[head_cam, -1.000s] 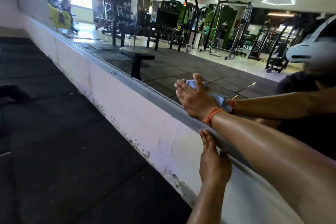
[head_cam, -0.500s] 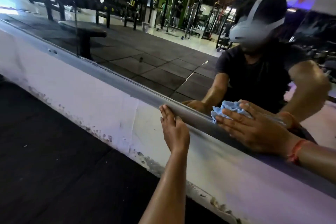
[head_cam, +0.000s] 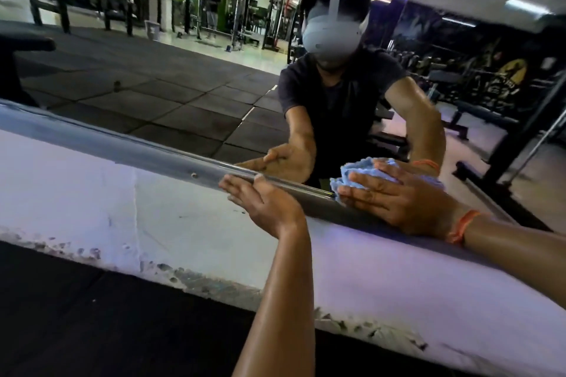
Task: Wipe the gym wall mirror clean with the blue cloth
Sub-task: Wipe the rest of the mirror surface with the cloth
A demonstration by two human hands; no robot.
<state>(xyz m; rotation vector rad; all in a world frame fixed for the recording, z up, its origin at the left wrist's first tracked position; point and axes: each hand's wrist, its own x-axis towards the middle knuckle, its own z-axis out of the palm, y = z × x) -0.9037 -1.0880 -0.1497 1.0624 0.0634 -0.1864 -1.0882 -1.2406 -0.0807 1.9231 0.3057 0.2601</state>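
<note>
The wall mirror [head_cam: 171, 101] fills the upper part of the view, with a grey metal frame strip [head_cam: 128, 148] along its bottom edge. My right hand [head_cam: 401, 202] lies flat with straight fingers on the crumpled blue cloth [head_cam: 358, 173], pressing it against the glass just above the strip. My left hand [head_cam: 263, 202] rests open against the frame strip and the white wall below it, fingers straight. Both hands show again as reflections in the glass.
Below the mirror runs a low white wall [head_cam: 153, 223] with chipped paint at its base, then black rubber floor [head_cam: 92, 330]. The glass reflects my own figure, gym machines, benches and a person standing far back.
My right hand with the cloth has slid right along the mirror's lower edge, and my view has turned right with it. My left hand stays on the frame strip.
</note>
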